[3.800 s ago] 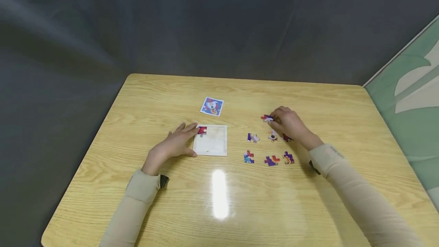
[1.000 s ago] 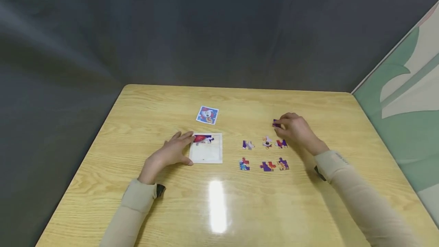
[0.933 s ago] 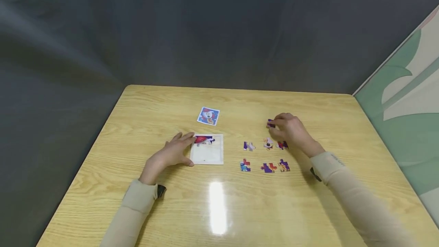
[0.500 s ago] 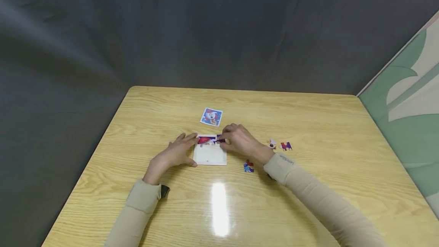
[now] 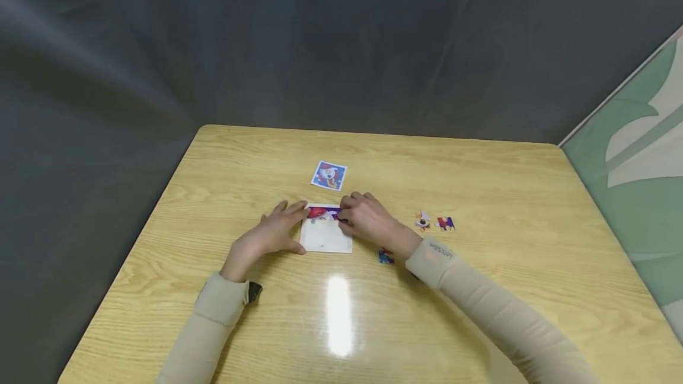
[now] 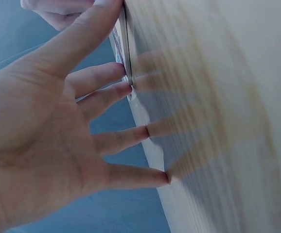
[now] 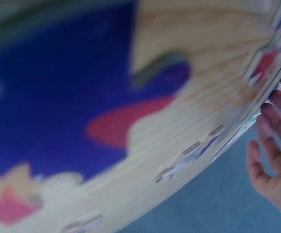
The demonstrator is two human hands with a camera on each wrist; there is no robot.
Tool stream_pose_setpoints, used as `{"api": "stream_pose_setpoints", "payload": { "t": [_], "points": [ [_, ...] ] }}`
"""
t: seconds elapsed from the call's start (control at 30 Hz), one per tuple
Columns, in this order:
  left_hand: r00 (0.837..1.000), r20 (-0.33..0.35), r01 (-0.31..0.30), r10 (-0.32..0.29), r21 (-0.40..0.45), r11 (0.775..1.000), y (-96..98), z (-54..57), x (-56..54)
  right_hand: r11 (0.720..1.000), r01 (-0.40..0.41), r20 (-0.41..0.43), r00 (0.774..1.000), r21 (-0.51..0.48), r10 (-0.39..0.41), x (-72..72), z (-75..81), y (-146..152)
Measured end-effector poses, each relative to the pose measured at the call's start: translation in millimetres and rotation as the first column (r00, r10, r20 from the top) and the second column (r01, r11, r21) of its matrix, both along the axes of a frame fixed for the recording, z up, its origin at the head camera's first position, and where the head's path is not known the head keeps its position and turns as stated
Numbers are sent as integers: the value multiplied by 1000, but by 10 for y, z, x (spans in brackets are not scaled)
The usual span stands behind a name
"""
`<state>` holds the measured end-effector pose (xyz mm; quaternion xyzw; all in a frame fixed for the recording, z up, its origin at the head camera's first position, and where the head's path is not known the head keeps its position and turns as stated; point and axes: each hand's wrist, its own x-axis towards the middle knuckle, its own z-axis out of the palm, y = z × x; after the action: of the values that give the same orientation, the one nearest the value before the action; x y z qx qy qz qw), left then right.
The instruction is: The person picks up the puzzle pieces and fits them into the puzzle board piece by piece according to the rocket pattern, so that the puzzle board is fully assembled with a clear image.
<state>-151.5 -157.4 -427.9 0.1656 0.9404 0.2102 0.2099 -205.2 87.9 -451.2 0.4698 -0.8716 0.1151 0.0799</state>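
Observation:
In the head view my left hand (image 5: 272, 233) lies at the left side of a square white puzzle tray (image 5: 326, 242), fingers spread. The left wrist view shows its fingers (image 6: 126, 141) straight, tips down on the table and at the tray's edge. My right hand (image 5: 370, 218) reaches over the tray's upper right corner and pinches a purple puzzle piece (image 5: 337, 214), mostly hidden under its fingertips. Left of it in the top row sit red-and-purple pieces (image 5: 318, 213). The lower part of the tray is bare white.
Loose pieces lie to the right: one with a white face (image 5: 422, 220), a red-and-purple one (image 5: 445, 223) and a blue-and-red one (image 5: 386, 255) beside my right wrist. My right forearm covers other table area. A picture card (image 5: 329, 175) lies behind the tray.
A second piece has joined the top row. My right hand then picked up a purple piece at the far right and carried it left to the tray's upper right corner. My left hand stays put.

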Motion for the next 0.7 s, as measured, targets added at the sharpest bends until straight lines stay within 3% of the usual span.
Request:
{"api": "stream_pose_setpoints", "payload": {
  "t": [0.13,0.27,0.37,0.5,0.7],
  "points": [
    [1000,8,-11,11,19,1000,-3,-7,24,1000,4,44,999,-4,-4,6,85,25],
    [1000,26,-10,10,19,1000,11,-15,53,990,46,106,994,-131,-32,-7,219,229],
    [1000,21,-6,5,14,1000,29,-16,41,971,126,119,988,-203,-103,-28,270,488],
    [1000,21,-8,7,20,1000,43,2,19,961,208,144,972,-183,-183,13,179,818],
    [999,37,-6,5,9,1000,29,3,26,958,248,235,949,-144,-211,204,8,1035]
  ]
}}
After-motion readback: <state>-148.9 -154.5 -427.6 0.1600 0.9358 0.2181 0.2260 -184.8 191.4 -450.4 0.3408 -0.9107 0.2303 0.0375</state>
